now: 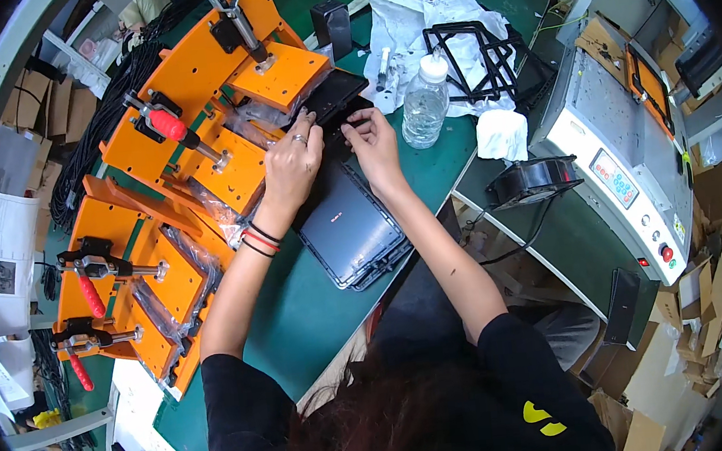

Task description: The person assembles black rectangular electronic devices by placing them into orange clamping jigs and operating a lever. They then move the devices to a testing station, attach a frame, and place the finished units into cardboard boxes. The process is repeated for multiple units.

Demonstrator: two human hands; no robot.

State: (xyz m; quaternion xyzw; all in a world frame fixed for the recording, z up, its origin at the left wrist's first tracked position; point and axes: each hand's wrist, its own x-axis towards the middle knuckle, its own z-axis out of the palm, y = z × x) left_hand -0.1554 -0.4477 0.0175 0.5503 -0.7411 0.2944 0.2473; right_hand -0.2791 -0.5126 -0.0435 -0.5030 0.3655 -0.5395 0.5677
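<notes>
Black and seemingly unfinished, a panel [336, 95] sat right of the far orange clamp [281, 75], the left hand [292, 161] and right hand [376, 147] curling fingers at its near edge, grip unclear, stacked panels [349, 228] nearer.

A flat black panel [341, 93] is lying slantwise beside the right edge of the far orange fixture [160, 81], its near side sitting just beyond the left hand [293, 155] and right hand [373, 144].

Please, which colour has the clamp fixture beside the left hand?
The fixture is orange, best seen in the head view.
</notes>
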